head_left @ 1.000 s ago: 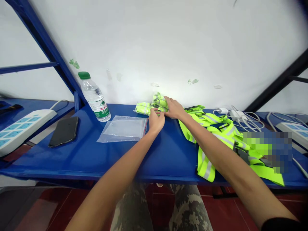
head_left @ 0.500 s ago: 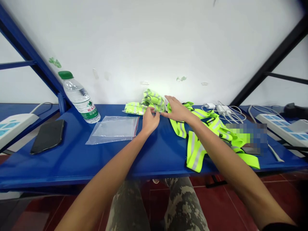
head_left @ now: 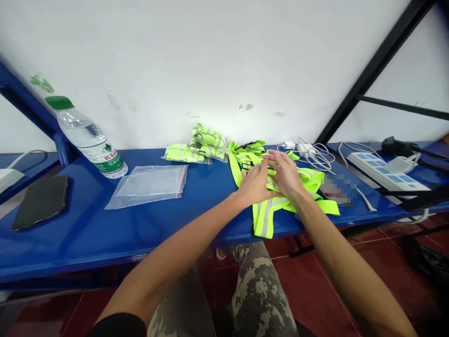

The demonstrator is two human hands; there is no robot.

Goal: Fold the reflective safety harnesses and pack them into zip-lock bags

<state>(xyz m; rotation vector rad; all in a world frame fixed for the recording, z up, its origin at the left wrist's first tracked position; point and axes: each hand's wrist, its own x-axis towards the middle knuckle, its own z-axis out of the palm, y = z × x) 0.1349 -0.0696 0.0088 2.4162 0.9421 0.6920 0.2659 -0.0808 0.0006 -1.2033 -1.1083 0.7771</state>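
Farthest left, a white power strip [head_left: 7, 177] is cut off by the frame edge, and a black smartphone [head_left: 40, 202] is laid flat on the blue desk [head_left: 70, 248]. Beyond the phone, a water bottle [head_left: 87, 135] with a green cap is stood near the wall, and a flat, clear zip bag [head_left: 147, 187] with a red seal line is laid just to its right. A small heap of folded fluorescent yellow-green reflective vests [head_left: 194, 145] is piled against the wall, well short of the hands. Right of centre, a fluorescent yellow-green reflective vest [head_left: 270, 215] is spread loosely on the desk, with one strap reaching the front edge. Both hands are placed on it side by side: the left hand [head_left: 256, 183] is laid over its near part, and the right hand [head_left: 286, 174] is set just beside that hand, nearly touching. The fingers [head_left: 275, 161] of both hands are held open, spread and lightly curved against the fabric, with no fold pinched between them. Farther right, white chargers and tangled cables [head_left: 305, 152] are bunched by the wall, a pixelated patch [head_left: 338, 189] obscures part of the desk, and a second power strip [head_left: 384, 171] is laid at the right.
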